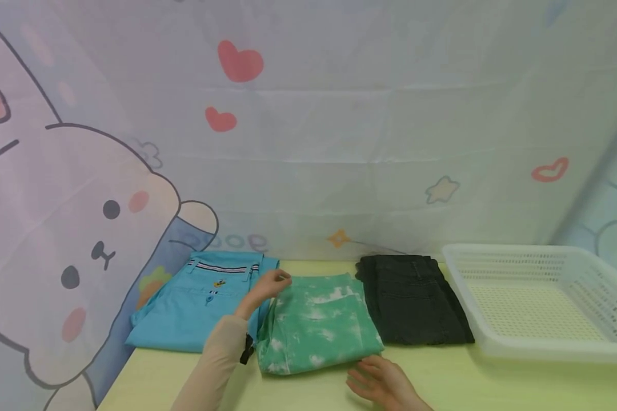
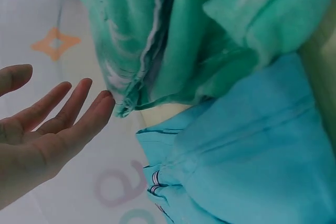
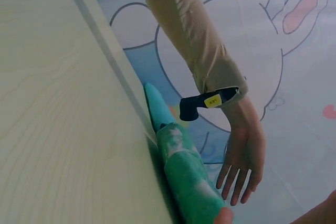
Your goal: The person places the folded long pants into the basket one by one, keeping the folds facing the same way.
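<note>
Folded green tie-dye trousers (image 1: 319, 328) lie in the middle of the pale yellow table (image 1: 493, 382). My left hand (image 1: 268, 288) hovers with straight fingers at their far left corner, holding nothing; in the left wrist view its fingers (image 2: 63, 114) stand just beside the green cloth (image 2: 173, 40). My right hand (image 1: 383, 381) lies open near the trousers' front right corner. The right wrist view shows the left hand (image 3: 242, 161) above the green fold (image 3: 189, 182).
Folded blue trousers (image 1: 200, 302) lie to the left, folded black ones (image 1: 411, 299) to the right. A white plastic basket (image 1: 540, 342) stands at the far right. A cartoon rabbit backdrop (image 1: 82, 228) hangs behind the table.
</note>
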A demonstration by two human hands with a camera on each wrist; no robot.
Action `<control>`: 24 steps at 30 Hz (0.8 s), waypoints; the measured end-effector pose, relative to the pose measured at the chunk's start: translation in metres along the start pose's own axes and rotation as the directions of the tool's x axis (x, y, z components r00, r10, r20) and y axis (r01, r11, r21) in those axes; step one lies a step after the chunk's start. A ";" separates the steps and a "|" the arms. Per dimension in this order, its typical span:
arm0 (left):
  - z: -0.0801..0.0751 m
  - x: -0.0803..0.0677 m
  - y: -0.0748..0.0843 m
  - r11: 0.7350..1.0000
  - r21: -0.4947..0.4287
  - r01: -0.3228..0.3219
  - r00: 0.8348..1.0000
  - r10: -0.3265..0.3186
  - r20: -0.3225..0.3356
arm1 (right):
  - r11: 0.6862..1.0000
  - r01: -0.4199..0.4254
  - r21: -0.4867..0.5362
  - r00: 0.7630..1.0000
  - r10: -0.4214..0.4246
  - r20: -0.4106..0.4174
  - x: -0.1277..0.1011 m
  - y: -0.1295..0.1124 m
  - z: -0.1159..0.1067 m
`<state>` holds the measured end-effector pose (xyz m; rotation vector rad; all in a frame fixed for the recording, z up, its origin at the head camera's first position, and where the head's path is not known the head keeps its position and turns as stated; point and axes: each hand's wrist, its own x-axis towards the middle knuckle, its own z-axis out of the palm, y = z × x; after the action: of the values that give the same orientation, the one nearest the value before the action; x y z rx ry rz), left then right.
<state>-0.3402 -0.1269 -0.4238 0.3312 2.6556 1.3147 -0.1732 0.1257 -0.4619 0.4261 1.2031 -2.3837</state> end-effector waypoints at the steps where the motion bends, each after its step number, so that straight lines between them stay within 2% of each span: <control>1: 0.001 0.000 0.000 1.000 0.019 -0.006 1.000 0.006 -0.002 | 1.000 -0.002 0.003 1.000 0.002 0.002 0.000 0.000 0.001; 4: 0.003 0.002 0.000 0.997 0.078 -0.022 1.000 0.023 -0.011 | 1.000 -0.015 0.014 1.000 0.015 0.003 0.002 0.001 0.003; 7: 0.005 0.006 0.001 0.995 0.095 -0.010 1.000 0.011 -0.010 | 0.999 -0.033 0.037 0.999 0.033 0.007 0.003 0.001 0.004; 9: 0.007 0.014 -0.007 0.995 0.098 -0.021 1.000 0.021 0.001 | 0.998 -0.042 0.054 0.999 0.042 0.009 0.003 0.001 0.004; 10: 0.006 0.016 -0.010 0.993 0.106 -0.049 0.999 0.049 0.010 | 0.997 -0.046 0.055 0.999 0.046 0.009 0.004 0.002 0.005; 13: 0.015 0.051 -0.053 0.982 0.153 -0.111 0.994 0.109 0.021 | 0.997 -0.044 0.059 0.999 0.044 0.009 0.004 0.003 0.006; 15: 0.022 0.084 -0.094 0.967 0.194 -0.165 0.986 0.162 0.031 | 0.998 -0.038 0.056 0.999 0.038 0.008 0.006 0.004 0.007; 16: 0.025 0.098 -0.111 0.963 0.208 -0.171 0.985 0.168 0.031 | 0.998 -0.033 0.055 0.999 0.033 0.008 0.007 0.005 0.008; 17: 0.029 0.113 -0.125 0.966 0.211 -0.146 0.989 0.142 0.036 | 0.998 -0.027 0.056 1.000 0.026 0.009 0.008 0.005 0.009; 19: 0.032 0.127 -0.138 0.960 0.232 -0.155 0.988 0.150 0.037 | 0.999 -0.015 0.051 1.000 0.015 0.011 0.009 0.006 0.010; 20: 0.032 0.128 -0.135 0.965 0.228 -0.132 0.991 0.126 0.038 | 0.999 -0.012 0.047 1.000 0.011 0.013 0.010 0.007 0.010; 21: 0.031 0.123 -0.126 0.969 0.224 -0.100 0.995 0.094 0.036 | 0.999 -0.009 0.049 1.000 0.008 0.017 0.010 0.007 0.010; 23: 0.027 0.107 -0.105 0.975 0.209 -0.069 0.997 0.062 0.041 | 0.999 -0.006 0.045 1.000 0.006 0.015 0.010 0.007 0.011; 24: 0.030 0.112 -0.111 0.976 0.211 -0.062 0.998 0.055 0.038 | 0.999 -0.009 0.048 1.000 0.009 0.014 0.010 0.008 0.011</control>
<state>-0.4547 -0.1401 -0.5352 0.4566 2.7837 1.0316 -0.1792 0.1103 -0.4654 0.4293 1.1370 -2.4084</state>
